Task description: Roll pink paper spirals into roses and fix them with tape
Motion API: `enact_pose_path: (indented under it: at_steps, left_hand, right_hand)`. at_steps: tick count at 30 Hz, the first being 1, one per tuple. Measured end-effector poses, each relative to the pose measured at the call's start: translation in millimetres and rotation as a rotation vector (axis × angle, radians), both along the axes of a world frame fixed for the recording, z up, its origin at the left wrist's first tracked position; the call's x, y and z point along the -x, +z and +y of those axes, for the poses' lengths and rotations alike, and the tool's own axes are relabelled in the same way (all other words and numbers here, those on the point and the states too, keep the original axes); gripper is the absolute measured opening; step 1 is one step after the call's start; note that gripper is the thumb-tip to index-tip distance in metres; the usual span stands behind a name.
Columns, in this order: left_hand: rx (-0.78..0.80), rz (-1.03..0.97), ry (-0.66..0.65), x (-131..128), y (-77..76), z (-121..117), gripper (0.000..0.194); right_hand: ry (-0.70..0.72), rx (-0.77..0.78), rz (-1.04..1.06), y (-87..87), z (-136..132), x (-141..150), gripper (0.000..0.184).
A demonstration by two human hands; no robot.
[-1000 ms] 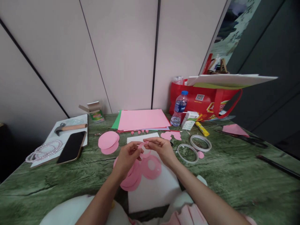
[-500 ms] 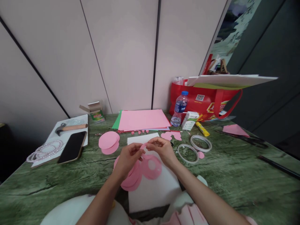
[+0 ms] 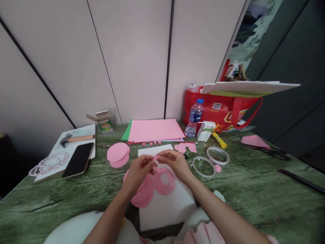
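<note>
1. Left hand (image 3: pixel 141 166) and right hand (image 3: pixel 174 162) pinched one strip (image 3: pixel 158 169) over the sheet (image 3: pixel 167 213), near its far edge.
2. Two tapes (image 3: pixel 226 159) lay beyond the sheet's right edge.
3. One bag (image 3: pixel 209 114) showed one QR code (image 3: pixel 216 106) and unreadable lettering; one bottle (image 3: pixel 195 116), an unreadable label.

Pale panels (image 3: pixel 134 61) rise behind a green, wood-grained table (image 3: pixel 256 189)

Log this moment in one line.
left hand: pinches pink paper piece | right hand: pinches same piece | below: pink paper ring on white sheet | right side: two tape rolls
</note>
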State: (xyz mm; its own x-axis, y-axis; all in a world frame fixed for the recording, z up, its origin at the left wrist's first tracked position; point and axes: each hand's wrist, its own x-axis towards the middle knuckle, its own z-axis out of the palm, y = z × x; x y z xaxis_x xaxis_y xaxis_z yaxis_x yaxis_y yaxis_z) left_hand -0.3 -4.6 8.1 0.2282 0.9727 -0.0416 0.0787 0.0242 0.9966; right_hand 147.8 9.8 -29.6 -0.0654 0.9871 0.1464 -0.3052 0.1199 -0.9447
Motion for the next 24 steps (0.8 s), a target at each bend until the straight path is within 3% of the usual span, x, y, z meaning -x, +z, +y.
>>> enact_pose_path:
  at_steps: [9, 24]
  left_hand:
    - [-0.023, -0.041, -0.065, 0.3, -1.7, -0.3, 0.019]
    - [-0.038, -0.018, 0.006, 0.8, -0.2, 0.3, 0.02]
  right_hand:
    - [0.039, -0.026, 0.001, 4.8, -3.4, 1.2, 0.024]
    - [0.05, -0.053, -0.01, 1.7, -1.2, 1.2, 0.026]
